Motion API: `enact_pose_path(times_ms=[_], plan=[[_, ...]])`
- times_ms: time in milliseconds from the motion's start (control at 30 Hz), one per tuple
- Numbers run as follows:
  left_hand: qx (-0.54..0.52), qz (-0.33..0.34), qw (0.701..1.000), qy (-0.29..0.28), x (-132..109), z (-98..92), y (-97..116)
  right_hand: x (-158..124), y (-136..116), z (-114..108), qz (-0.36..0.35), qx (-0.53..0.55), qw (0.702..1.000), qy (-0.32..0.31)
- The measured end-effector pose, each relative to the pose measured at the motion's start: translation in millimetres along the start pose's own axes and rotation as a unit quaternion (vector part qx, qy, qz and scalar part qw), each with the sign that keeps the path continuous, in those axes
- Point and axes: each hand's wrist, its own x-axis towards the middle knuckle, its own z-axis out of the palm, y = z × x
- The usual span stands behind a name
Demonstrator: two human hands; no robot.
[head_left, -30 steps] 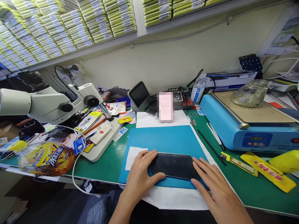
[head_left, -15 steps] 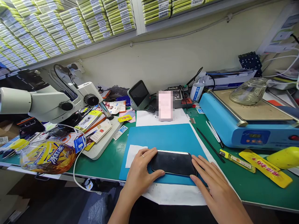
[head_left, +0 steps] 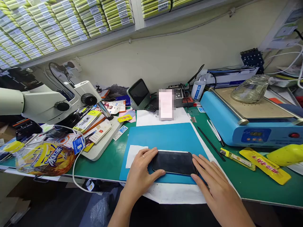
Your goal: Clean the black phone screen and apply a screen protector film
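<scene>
The left hand [head_left: 140,171] lies flat, fingers loosely spread, touching the left end of the dark phone [head_left: 174,162], gripping nothing. The phone lies flat on the blue mat [head_left: 165,137]. The right hand [head_left: 213,183] rests open against the phone's right end.

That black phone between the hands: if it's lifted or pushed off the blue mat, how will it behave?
The phone looks like a thin, rigid slab, so it should lift flat without flexing. Its glossy dark face reflects light and is probably slick and breakable. Lying flat on the blue mat, it would likely slide, not roll or tip. Left hand and right hand flank its ends.
</scene>
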Motion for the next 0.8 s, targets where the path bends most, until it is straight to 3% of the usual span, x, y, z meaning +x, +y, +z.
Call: enact_pose_path(times_ms=[233, 400, 600, 800], plan=[[0.001, -0.001, 1.000, 0.001, -0.4, 0.9, -1.9, 2.3, -2.2, -1.8, -0.014, -0.030, 0.999, 0.003], [-0.030, 0.022, 0.999, 0.013, -2.8, -4.0, -3.7, 3.4, -5.8, -6.9, 0.021, -0.011, 1.000, 0.003], [-0.034, 0.073, 0.984, 0.157, -12.5, -20.2, -7.0, 3.4, -5.3, -5.3, 0.001, -0.010, 1.000, 0.002], [0.099, -0.017, 0.988, 0.121, -12.0, -30.1, -27.0, 3.6, -3.7, -3.8, 0.006, -0.018, 1.000, 0.009]])
